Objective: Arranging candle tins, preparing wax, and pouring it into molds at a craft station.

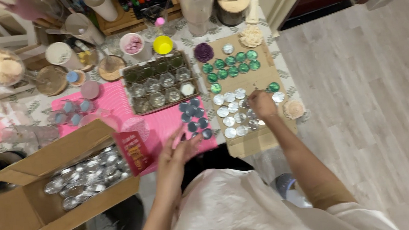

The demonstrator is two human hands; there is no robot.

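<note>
left hand point(180, 150) open, raised | right hand point(262, 104) curled on silver cups point(231, 115)

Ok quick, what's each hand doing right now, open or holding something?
Left hand: open, fingers spread, holding nothing, above the pink mat.
Right hand: curled on the silver cups; grip cannot be told.

Right hand point(262, 104): arm extended forward over the cardboard sheet point(257, 142), fingers curled downward, knuckles up. Left hand point(180, 150): left of that sheet, raised, fingers loosely spread, holding nothing visible.

silver tins point(231, 115), flat rows, cardboard sheet point(259, 80)
</note>
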